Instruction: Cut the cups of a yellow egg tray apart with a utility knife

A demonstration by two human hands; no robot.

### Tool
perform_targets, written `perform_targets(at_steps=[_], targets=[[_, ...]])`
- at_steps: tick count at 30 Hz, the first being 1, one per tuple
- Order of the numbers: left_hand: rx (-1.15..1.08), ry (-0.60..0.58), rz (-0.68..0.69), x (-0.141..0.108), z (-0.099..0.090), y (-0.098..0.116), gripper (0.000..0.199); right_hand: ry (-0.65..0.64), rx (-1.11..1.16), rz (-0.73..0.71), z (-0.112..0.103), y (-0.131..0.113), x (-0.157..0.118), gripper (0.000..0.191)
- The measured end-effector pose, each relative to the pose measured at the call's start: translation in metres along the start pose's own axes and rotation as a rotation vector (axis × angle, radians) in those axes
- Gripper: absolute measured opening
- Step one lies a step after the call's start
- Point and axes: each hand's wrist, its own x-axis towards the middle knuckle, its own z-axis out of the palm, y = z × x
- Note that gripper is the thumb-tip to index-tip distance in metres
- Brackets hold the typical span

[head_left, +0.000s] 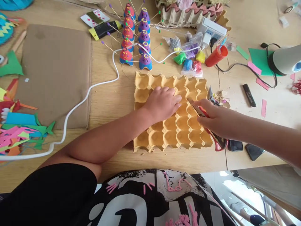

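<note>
A yellow-brown egg tray (170, 136) lies on the wooden table below the rows of painted figures. My left hand (163, 103) rests on the tray's middle, its fingers curled over the ridges between cups; what they may grip is hidden. In my right hand (210, 117) is a red-handled cutter (219, 142), its blade end pointing to the upper left and touching or just above the right part of the tray. Small scissors (211, 95) lie by the tray's right edge, partly covered by my right hand and the cutter.
Red figures (127, 56) and purple figures (145, 61) stand behind the tray. A white cable (80, 100) crosses the table. Clay bags (188, 62), a red cup (216, 56), a power strip (213, 28), phones (254, 151) and cardboard (55, 75) lie around.
</note>
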Motion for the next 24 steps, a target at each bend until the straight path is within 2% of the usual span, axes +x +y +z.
perform_targets(at_steps=[5, 9, 15, 24], targets=[[0.009, 0.007, -0.001, 0.0, 0.001, 0.0, 0.027, 0.0, 0.029, 0.044, -0.001, 0.003, 0.006, 0.057], [0.012, -0.011, -0.012, 0.0, 0.0, 0.001, 0.027, -0.059, -0.04, 0.059, -0.005, 0.006, 0.013, 0.06], [0.003, -0.006, -0.012, 0.0, 0.0, 0.001, 0.024, -0.075, -0.134, 0.063, -0.004, -0.003, 0.016, 0.066], [0.07, 0.025, 0.015, 0.0, 0.001, 0.0, 0.025, -0.054, -0.039, 0.008, 0.0, 0.001, 0.019, 0.062]])
